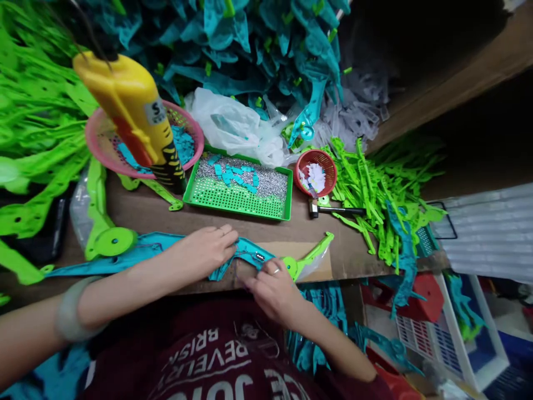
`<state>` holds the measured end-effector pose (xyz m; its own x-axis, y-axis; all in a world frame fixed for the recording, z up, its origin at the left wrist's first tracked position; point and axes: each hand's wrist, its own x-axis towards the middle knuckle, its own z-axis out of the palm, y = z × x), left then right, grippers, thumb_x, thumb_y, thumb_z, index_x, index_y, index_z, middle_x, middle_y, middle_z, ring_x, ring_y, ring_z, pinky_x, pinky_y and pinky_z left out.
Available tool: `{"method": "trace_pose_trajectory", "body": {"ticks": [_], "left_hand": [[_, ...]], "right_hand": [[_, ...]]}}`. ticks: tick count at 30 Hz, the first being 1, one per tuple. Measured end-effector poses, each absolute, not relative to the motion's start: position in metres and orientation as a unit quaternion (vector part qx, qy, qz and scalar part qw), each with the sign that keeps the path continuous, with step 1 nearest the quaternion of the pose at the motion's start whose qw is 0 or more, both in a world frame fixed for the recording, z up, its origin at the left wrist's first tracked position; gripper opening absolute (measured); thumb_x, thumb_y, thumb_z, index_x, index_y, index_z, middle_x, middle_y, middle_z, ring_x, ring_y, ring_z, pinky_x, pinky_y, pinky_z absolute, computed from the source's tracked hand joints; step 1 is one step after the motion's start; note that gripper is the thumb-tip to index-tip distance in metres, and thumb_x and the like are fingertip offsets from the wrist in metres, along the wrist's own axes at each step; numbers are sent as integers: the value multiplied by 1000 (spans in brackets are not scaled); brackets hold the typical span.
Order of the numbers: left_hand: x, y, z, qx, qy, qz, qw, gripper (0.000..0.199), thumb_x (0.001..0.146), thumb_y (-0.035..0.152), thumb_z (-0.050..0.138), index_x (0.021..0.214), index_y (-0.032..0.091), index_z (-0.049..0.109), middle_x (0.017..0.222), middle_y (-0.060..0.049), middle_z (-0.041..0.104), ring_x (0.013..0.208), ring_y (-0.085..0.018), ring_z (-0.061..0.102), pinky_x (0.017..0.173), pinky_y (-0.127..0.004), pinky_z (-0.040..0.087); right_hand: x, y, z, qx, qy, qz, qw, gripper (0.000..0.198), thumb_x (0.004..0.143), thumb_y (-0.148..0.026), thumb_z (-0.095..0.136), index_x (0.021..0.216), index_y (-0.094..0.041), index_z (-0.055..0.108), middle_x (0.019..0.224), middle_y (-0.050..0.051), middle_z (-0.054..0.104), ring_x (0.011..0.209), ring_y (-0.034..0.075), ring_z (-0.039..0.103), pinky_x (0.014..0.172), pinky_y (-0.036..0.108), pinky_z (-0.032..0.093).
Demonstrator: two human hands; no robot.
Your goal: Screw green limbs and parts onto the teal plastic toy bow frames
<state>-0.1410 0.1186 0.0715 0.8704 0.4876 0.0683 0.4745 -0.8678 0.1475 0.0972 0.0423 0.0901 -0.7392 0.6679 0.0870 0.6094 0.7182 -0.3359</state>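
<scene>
A long teal plastic shell [145, 247] lies across the front of the bench, with lime-green arms fitted towards both ends; the right-hand green arm [310, 256] carries a clear piece. My left hand [214, 247] is closed over the middle of the shell, its fingers bent onto it. My right hand [275, 286] is at the near edge, right of the middle, fingers pinched together below a small black part [260, 256] in the shell. Thin wire runs along the shell between my hands. Whatever is between my right fingertips is too small to make out.
A green tray [237, 208] of small metal pieces and teal bits lies beyond the shell. A yellow power screwdriver [137, 105] hangs over a pink basket [195, 133]. Right are a red basket [328, 166], a hammer [337, 210] and heaped green parts [366, 194]. Teal parts [250, 33] pile behind.
</scene>
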Motion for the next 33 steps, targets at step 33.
{"method": "trace_pose_trajectory", "body": {"ticks": [33], "left_hand": [[-144, 128, 51, 969, 153, 157, 114, 17, 96, 15, 56, 109, 18, 66, 102, -7, 70, 106, -21, 59, 92, -35, 43]], "right_hand": [[92, 47, 107, -524, -806, 252, 113, 22, 103, -28, 45, 104, -18, 65, 90, 6, 67, 80, 17, 63, 70, 27, 46]]}}
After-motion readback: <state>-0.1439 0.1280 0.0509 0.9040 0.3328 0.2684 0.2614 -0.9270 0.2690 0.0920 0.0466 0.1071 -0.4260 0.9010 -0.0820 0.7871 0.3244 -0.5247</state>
